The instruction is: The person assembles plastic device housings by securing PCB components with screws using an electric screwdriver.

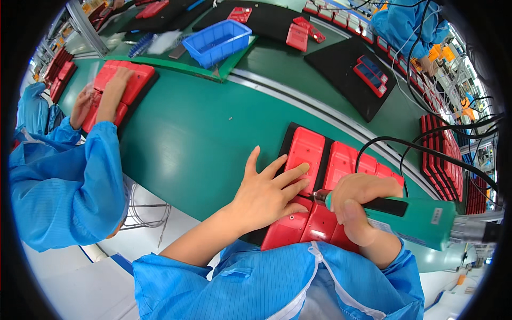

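The right hand (356,205) has its grip wrapped round a green electric screwdriver (413,220), long axis pointing left, tip at the red casing (304,154) under the flat, open left hand (266,192).

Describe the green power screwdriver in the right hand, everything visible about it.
The electric screwdriver has a teal-green plastic-looking body with a black strip along its top and a small pale label near the rear. It lies nearly level, its metal tip pointing left at the red housings on the black mat. The right hand wraps its front end, thumb along the side. A black cable loops above it toward the rear. The left hand lies flat beside the tip, apart from the tool.
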`<state>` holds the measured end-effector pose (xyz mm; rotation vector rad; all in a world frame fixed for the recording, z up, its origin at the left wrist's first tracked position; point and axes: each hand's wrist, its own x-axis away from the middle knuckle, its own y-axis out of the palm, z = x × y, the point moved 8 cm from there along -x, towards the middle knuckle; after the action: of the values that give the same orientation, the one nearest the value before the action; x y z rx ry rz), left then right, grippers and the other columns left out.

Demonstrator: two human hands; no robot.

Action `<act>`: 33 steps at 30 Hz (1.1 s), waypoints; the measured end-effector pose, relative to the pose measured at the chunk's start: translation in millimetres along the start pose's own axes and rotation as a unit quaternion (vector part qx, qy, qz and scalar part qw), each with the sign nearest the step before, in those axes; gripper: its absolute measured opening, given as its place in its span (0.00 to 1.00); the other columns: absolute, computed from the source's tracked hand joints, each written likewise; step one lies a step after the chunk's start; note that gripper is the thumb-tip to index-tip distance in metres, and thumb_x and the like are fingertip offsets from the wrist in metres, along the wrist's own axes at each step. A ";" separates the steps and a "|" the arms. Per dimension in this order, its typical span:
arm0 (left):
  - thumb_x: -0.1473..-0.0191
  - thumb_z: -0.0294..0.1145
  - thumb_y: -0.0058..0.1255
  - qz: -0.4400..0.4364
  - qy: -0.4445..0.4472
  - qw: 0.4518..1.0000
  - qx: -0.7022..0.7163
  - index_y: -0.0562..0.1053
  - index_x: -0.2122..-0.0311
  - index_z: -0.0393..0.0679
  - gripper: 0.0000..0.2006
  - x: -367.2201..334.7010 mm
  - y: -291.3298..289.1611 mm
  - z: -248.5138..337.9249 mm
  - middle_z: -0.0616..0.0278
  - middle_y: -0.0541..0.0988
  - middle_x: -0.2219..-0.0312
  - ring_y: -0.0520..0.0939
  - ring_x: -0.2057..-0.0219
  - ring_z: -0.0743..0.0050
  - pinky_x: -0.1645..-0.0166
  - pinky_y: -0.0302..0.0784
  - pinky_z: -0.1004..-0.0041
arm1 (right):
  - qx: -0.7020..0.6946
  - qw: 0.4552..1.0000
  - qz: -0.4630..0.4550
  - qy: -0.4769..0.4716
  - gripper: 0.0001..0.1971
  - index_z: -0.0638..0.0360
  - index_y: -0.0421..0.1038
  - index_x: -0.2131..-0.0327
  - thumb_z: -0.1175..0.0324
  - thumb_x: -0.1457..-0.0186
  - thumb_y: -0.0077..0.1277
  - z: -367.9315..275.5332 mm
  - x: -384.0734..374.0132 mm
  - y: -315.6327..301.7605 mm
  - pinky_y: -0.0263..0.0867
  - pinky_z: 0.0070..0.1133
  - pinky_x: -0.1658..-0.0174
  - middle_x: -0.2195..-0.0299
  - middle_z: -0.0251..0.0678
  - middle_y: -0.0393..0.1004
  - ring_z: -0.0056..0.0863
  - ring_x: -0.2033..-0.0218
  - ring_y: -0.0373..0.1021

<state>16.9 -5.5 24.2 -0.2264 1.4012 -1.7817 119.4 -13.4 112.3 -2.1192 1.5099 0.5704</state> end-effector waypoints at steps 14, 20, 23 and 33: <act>0.60 0.24 0.52 0.203 -0.260 0.944 0.019 0.70 0.70 0.39 0.08 2.1 -48.5 -165.1 0.56 0.70 0.71 0.72 0.69 0.61 0.64 0.68 0.70 | -0.120 0.985 0.127 -0.013 0.08 0.60 0.55 0.70 0.77 0.54 0.43 -25.3 6.6 -23.4 0.59 0.18 0.84 0.86 0.33 0.59 0.20 0.89 0.58; 0.58 0.27 0.51 0.031 -0.269 0.962 -0.036 0.68 0.74 0.36 0.07 -19.8 -28.5 -175.6 0.55 0.68 0.74 0.71 0.71 0.60 0.65 0.67 0.68 | -0.115 0.987 0.112 -0.018 0.10 0.59 0.56 0.69 0.84 0.55 0.41 -26.1 6.3 -30.6 0.61 0.19 0.81 0.84 0.36 0.64 0.20 0.85 0.62; 0.58 0.26 0.51 0.023 -0.257 0.966 -0.024 0.67 0.74 0.37 0.06 -25.6 -30.7 -178.2 0.54 0.69 0.74 0.71 0.71 0.60 0.66 0.67 0.68 | -0.109 0.989 0.101 -0.010 0.10 0.58 0.56 0.69 0.83 0.55 0.41 -26.1 2.1 -33.2 0.61 0.20 0.80 0.84 0.36 0.64 0.21 0.85 0.62; 0.61 0.28 0.55 0.106 -0.283 0.952 0.058 0.70 0.68 0.40 0.12 -21.1 -38.0 -187.0 0.59 0.70 0.74 0.71 0.71 0.65 0.65 0.67 0.71 | -0.118 0.977 0.179 -0.011 0.09 0.58 0.55 0.70 0.78 0.54 0.44 -28.4 3.4 -42.9 0.59 0.19 0.81 0.85 0.35 0.62 0.21 0.87 0.60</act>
<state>-99.9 144.4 -2.9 -0.4646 0.8715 -1.4592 162.9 -20.8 138.9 -2.0058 1.9083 0.9396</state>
